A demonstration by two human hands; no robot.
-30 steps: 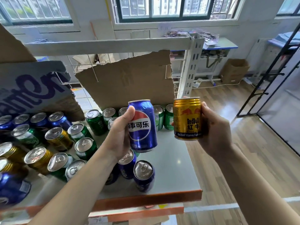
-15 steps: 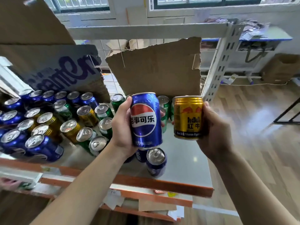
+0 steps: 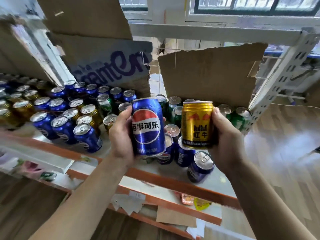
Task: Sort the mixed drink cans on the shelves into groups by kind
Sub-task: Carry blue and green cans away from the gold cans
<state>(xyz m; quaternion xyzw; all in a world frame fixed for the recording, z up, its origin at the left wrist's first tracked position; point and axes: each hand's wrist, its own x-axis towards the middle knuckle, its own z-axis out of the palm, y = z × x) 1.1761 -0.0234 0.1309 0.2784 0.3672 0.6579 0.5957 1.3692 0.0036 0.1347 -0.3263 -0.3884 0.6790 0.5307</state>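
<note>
We see the shelf [image 3: 173, 183] crowded with mixed cans [image 3: 64, 125]. Over its front, our left hand [image 3: 121, 135] curls around an upright blue Pepsi can [image 3: 147, 127]. Our right hand [image 3: 225, 135] grips an upright gold Red Bull can [image 3: 197, 125] just beside it.

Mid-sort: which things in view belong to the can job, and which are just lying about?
Job: Pepsi can in the left hand; Red Bull can in the right hand; mixed cans on the shelf.
Lying about: torn cardboard sheet; printed cardboard box; paper scraps; snack wrappers.
</note>
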